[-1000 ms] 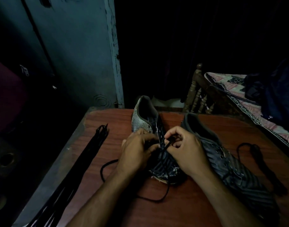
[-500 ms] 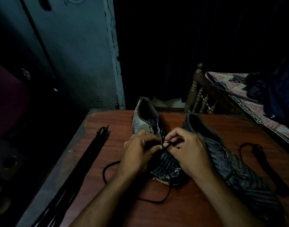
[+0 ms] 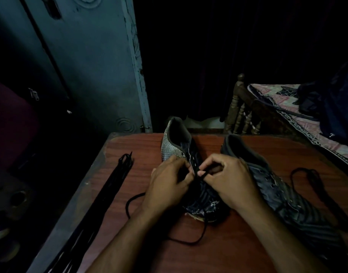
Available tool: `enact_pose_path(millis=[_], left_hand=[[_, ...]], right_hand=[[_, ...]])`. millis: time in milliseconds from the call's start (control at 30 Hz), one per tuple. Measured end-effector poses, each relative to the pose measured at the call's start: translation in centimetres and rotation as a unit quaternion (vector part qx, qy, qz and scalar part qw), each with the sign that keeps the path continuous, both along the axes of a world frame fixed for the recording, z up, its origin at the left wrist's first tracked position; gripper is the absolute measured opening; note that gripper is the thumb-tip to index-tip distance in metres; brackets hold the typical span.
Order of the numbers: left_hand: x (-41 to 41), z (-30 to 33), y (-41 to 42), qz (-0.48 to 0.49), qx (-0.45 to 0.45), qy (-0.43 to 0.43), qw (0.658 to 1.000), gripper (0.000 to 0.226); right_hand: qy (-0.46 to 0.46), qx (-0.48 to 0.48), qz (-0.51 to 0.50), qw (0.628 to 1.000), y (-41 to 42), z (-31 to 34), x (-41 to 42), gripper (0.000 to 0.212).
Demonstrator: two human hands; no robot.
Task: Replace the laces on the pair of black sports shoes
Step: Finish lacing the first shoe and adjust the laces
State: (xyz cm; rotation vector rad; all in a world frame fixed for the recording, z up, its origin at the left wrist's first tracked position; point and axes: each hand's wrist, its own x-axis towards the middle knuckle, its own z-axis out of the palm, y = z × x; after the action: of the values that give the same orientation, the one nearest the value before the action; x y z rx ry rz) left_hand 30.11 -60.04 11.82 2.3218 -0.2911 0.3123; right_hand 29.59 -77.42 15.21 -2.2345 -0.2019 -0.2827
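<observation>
In the middle of the frame 2 black sports shoes are lying on a reddish wooden table [image 3: 238,251]. The left shoe [image 3: 177,142] is standing with its heel toward the top of the frame and its scuffed toe toward the bottom, and both hands are working over its eyelets. The left hand [image 3: 169,184] is resting on the left side of this shoe with its fingers curled inward at the eyelet row; what the fingertips are holding is hidden, so I cannot tell it for sure. The right hand [image 3: 230,182] is pinching a black lace [image 3: 203,173] between thumb and bent fingers, just above the tongue. The loose part of this lace is running under the toe and is making a loop on the table in the lower middle of the frame, with another curve coming out left of the left wrist. The right shoe [image 3: 287,196] is lying just beside the right hand, slanting toward the lower right corner, and its eyelets are looking empty. To the right of it another black lace [image 3: 315,182] is lying loose on the table. At the left edge of the table a bundle of black laces [image 3: 117,178] is stretching toward the lower left. In the upper right a patterned bed [image 3: 271,99] with a wooden frame is showing, and in the upper left a blue-grey door [image 3: 90,66].
</observation>
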Motion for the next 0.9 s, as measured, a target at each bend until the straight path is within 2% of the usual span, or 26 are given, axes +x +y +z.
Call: enact_pose_path(millis=[100, 233, 300, 400, 467, 533, 567, 600, 667, 700, 800, 900], left_hand=[[-0.1, 0.7, 0.1, 0.022, -0.056, 0.008, 0.998, 0.019], [-0.2, 1.6, 0.6, 0.071, -0.230, 0.063, 0.969, 0.021], [0.1, 2.2, 1.3, 0.073, -0.339, 0.096, 0.933, 0.024], [0.1, 3.4, 2.4, 0.052, -0.514, 0.146, 0.844, 0.031], [-0.1, 4.0, 2.9, 0.063, -0.563, 0.160, 0.808, 0.026], [0.0, 4.0, 3.4, 0.084, -0.576, 0.153, 0.798, 0.023], [0.3, 3.9, 3.6, 0.096, -0.561, 0.135, 0.811, 0.026], [0.6, 3.6, 4.1, 0.112, -0.512, 0.106, 0.845, 0.027], [1.1, 3.1, 5.3, 0.125, -0.328, 0.018, 0.936, 0.021], [1.2, 2.8, 5.9, 0.111, -0.236, -0.023, 0.965, 0.014], [0.8, 2.7, 6.9, 0.026, -0.066, -0.051, 0.996, 0.007], [0.3, 3.3, 7.5, -0.041, 0.035, 0.000, 0.999, 0.022]], right_hand=[[0.010, -0.013, 0.000, 1.000, 0.2, -0.1, 0.1, 0.019], [0.001, -0.027, 0.016, 1.000, 0.3, -0.1, -0.1, 0.019], [-0.014, -0.032, 0.030, 0.999, 0.3, -0.2, -0.2, 0.019], [-0.027, -0.033, 0.032, 0.999, 0.2, -0.4, -0.2, 0.018], [-0.034, -0.040, 0.038, 0.998, 0.2, -0.5, -0.1, 0.018], [-0.039, -0.043, 0.052, 0.997, 0.2, -0.6, -0.1, 0.018], [-0.041, -0.045, 0.058, 0.996, 0.2, -0.7, -0.1, 0.018], [-0.043, -0.045, 0.062, 0.996, 0.2, -0.7, -0.1, 0.018], [-0.046, -0.044, 0.067, 0.996, 0.3, -0.8, -0.1, 0.017], [-0.049, -0.043, 0.069, 0.996, 0.3, -0.8, -0.1, 0.017], [-0.059, -0.046, 0.073, 0.994, 0.4, -0.8, -0.1, 0.018], [-0.069, -0.044, 0.058, 0.995, 0.3, -0.9, -0.1, 0.016]])
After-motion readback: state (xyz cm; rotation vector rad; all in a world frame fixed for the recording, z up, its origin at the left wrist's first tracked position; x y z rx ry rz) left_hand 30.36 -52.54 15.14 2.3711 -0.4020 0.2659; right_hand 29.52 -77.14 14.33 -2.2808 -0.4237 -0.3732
